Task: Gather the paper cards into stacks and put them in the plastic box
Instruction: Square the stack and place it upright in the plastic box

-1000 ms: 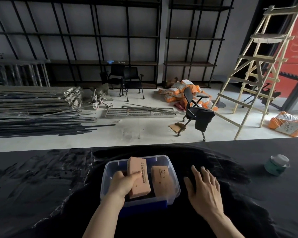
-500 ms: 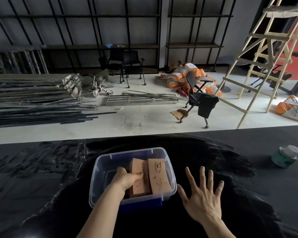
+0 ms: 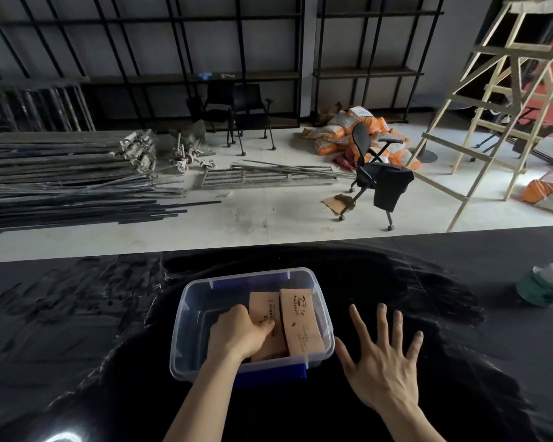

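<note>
The clear rectangular plastic box with a blue lid under it (image 3: 186, 330) sits on the black glossy table (image 3: 77, 330), its left half bare. Inside it, the left hand (image 3: 237, 334) is closed over the near end of the left stack of tan paper cards (image 3: 264, 306), thumb on the top face; the lower fingers are hidden, so the grip underneath cannot be confirmed. Just beside it on the right lies the second stack of tan printed paper cards (image 3: 300, 323), flat against the right wall. The step in hand appears to be seating the left stack. Recommended: lower it flat, keep it square to its neighbour, and release only once the bottom rests fully. The right hand (image 3: 383, 365) is spread flat on the table beside the box, holding nothing. A green lidded jar (image 3: 540, 287) stands well apart at the right
</note>
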{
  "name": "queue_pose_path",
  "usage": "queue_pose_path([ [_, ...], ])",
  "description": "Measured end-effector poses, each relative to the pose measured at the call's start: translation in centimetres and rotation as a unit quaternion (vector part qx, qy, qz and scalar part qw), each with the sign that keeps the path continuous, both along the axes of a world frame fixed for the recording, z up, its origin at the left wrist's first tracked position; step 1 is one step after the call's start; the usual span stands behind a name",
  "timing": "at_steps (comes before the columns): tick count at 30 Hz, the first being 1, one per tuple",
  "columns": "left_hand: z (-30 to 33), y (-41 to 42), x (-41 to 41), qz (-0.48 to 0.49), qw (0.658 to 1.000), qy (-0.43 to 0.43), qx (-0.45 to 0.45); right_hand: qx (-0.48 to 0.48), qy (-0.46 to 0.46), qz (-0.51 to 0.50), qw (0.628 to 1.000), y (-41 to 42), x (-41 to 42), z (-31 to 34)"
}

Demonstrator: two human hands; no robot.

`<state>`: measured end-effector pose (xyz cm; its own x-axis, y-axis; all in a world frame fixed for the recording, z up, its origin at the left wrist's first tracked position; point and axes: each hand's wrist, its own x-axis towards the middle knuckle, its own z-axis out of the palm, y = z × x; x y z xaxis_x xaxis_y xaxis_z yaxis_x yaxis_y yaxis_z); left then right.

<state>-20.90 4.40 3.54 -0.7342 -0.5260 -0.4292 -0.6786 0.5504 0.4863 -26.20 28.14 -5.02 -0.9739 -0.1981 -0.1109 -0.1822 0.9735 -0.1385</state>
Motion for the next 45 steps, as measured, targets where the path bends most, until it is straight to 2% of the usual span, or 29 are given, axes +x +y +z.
queue_pose_path([
  [9, -0.7, -0.5, 0.3, -0.012, 0.999, 0.03, 0.021, -0.002, 0.002, -0.001, 1.0, 0.1, 0.0, 0.0],
  [20, -1.2, -0.6, 0.3, -0.034, 0.999, 0.042, 0.005, -0.015, 0.014, 0.005, 1.0, 0.2, 0.0, -0.3],
  [45, -1.2, 0.2, 0.2, -0.049, 0.999, 0.014, 0.017, -0.021, 0.011, 0.011, 1.0, 0.3, 0.0, 0.2],
])
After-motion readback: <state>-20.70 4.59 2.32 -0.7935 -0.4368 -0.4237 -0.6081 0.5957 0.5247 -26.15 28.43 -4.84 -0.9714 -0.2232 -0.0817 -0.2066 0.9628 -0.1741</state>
